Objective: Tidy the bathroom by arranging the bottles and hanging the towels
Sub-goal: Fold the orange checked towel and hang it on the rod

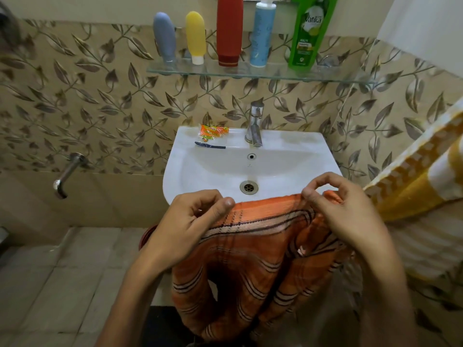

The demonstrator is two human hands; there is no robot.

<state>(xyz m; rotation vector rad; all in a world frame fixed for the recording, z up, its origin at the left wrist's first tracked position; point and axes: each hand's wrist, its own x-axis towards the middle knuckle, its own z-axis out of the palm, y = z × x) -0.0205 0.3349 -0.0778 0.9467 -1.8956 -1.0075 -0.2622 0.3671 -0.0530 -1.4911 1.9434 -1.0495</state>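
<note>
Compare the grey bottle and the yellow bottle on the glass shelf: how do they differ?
The grey bottle has a grey cap and leans left; the yellow bottle has a white cap and tilts less. The grey bottle stands at the row's left end; the yellow bottle sits between it and the red bottle. Both are rounded squeeze tubes standing cap-down on the glass shelf.

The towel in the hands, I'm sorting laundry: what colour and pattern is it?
Orange towel with dark and pale stripes, seen in the head view.

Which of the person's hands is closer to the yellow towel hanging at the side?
The right hand, beside the yellow towel. The left hand is across the orange towel, farther away.
</note>
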